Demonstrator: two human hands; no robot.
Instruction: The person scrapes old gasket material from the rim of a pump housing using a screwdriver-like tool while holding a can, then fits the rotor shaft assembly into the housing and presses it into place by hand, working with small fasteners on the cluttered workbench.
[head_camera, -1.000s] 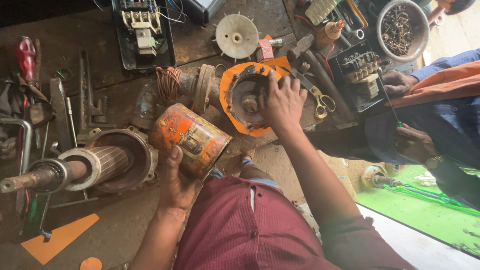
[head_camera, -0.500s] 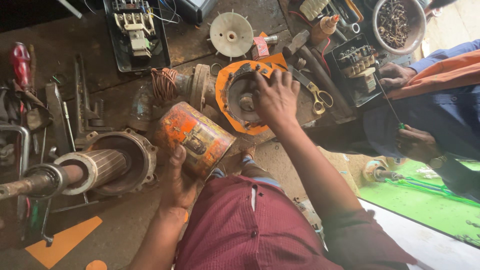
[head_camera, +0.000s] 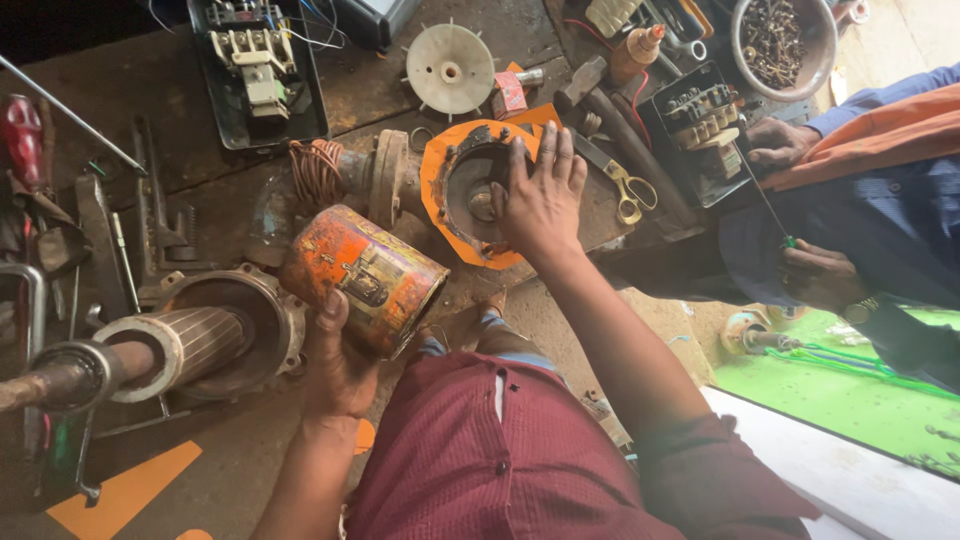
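The left hand (head_camera: 335, 365) cups an orange-painted tin can (head_camera: 365, 280) lying on its side, thumb on its wall, fingers wrapped beneath; a dark rectangular label patch sits on its flank. At the can's two o'clock, the right hand (head_camera: 540, 195) lies spread, fingers flat, on an orange motor end housing (head_camera: 455, 195); it seems to press rather than grip. A rotor with shaft (head_camera: 150, 350) lies at nine o'clock, a white plastic fan (head_camera: 450, 68) at twelve.
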